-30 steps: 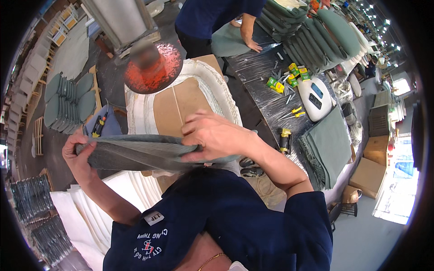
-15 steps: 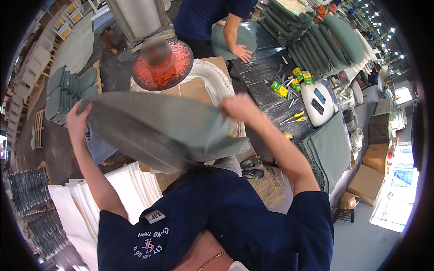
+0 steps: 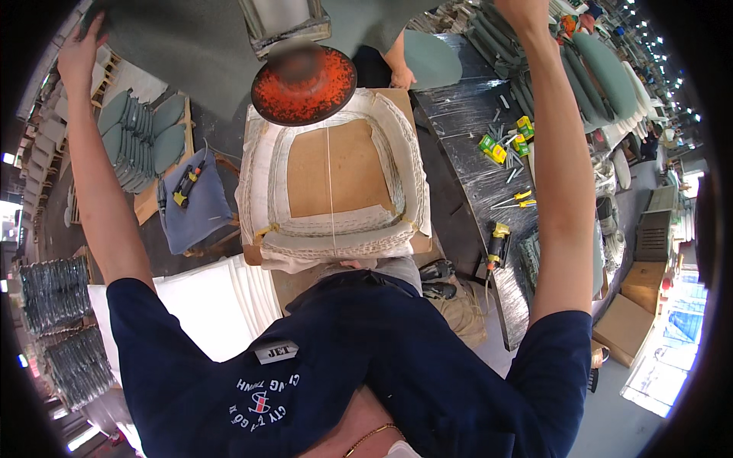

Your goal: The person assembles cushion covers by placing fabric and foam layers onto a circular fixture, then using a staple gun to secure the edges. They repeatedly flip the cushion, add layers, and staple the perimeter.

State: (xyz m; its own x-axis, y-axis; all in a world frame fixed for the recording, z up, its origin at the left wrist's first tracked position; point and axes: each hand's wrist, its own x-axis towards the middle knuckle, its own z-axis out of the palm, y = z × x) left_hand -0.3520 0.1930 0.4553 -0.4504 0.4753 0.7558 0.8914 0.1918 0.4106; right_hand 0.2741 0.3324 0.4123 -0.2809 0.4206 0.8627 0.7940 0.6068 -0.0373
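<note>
Floor [image 3: 611, 404] running dark around the work spot, turning pale grey at lower right. A dark, film-wrapped table [image 3: 454, 118] is slanting along the right side, its surface catching light. Straight ahead, one white padded form [image 3: 340, 231] with a brown middle is lying on cardboard [image 3: 405, 99]. One red-and-black speckled disc [image 3: 305, 88] is overlapping its far edge; one pillar [image 3: 286, 23] is standing beyond.

Grey-green cloth [image 3: 172, 53] is spreading across the top of the view, past the form, partly running out of frame. Left hand [image 3: 79, 57]: fingers are closing on the cloth's left edge in a pinch. Right hand [image 3: 522, 9]: upper border is cutting off the fingers; cannot tell how open, nor what they are gripping.

Counts. Two yellow-and-black hand tools [image 3: 498, 246]: one resting at the table's edge, the other lying on a blue-grey seat [image 3: 200, 214] at left. Small yellow-green boxes [image 3: 492, 149]: at least three showing on the table. One co-worker's hand [image 3: 402, 78] is resting beside one grey-green panel [image 3: 433, 59]. Two cardboard boxes [image 3: 624, 324] are sitting at far right. White sheets [image 3: 206, 305] are lying layered at lower left, too close-set for counting.
</note>
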